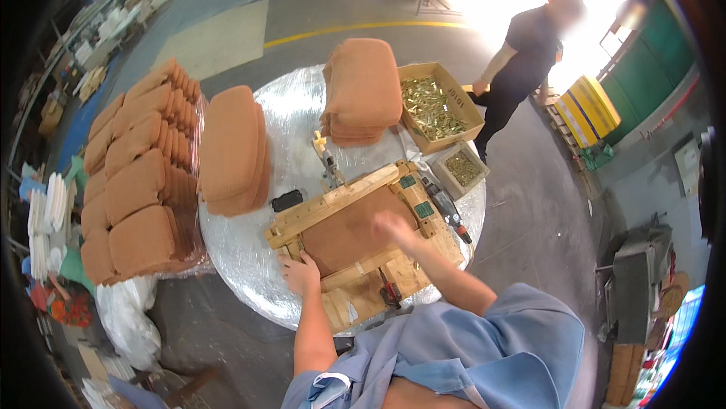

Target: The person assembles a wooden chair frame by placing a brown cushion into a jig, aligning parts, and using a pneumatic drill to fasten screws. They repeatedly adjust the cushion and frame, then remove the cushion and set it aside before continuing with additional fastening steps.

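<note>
A brown panel [355,229] lies inside a wooden frame [333,203] on the round, film-wrapped table. My left hand [301,273] rests at the frame's near left corner, its fingers apart against the wood. Over the panel is my right hand [393,229], smeared by motion, so its fingers cannot be made out. A toggle clamp [330,163] with a yellowish handle stands at the frame's far side. Beside the frame's right end lies a dark power tool [448,211]. A smaller red-and-black tool [389,290] sits on the near boards.
Stacks of brown panels [363,84] stand on the table [291,84] and on a tall pile [140,235] at left. A cardboard box [469,110] of metallic pieces and a small bin [473,178] of small parts are at right. Another person [522,54] stands beyond.
</note>
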Demonstrator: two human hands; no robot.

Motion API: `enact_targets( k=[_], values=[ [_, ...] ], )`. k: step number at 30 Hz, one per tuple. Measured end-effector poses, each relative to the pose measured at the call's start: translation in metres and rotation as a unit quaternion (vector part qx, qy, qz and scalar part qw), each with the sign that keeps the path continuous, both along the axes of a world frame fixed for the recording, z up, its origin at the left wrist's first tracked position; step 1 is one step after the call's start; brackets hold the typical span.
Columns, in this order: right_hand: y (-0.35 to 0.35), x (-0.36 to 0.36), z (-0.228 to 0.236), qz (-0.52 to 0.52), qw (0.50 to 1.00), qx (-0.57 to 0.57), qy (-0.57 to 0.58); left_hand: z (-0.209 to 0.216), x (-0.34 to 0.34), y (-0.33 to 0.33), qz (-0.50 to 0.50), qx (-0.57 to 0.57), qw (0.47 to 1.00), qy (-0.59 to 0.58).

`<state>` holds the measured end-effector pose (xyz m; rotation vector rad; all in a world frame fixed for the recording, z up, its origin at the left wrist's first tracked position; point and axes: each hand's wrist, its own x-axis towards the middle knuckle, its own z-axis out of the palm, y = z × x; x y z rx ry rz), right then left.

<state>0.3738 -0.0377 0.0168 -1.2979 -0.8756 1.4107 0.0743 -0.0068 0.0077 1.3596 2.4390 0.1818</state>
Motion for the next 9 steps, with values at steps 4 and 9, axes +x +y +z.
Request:
enact_targets(
  k=[4,9],
  values=[
    [-0.119,-0.042,-0.061,0.009,0.985,-0.174,0.007,0.003,0.015,-0.002,-0.035,-0.006,0.997,-0.067],
    [-0.134,-0.086,-0.043,-0.046,0.987,-0.126,-0.088,-0.054,-0.035,-0.01,-0.07,0.228,0.967,-0.089]
  ],
)
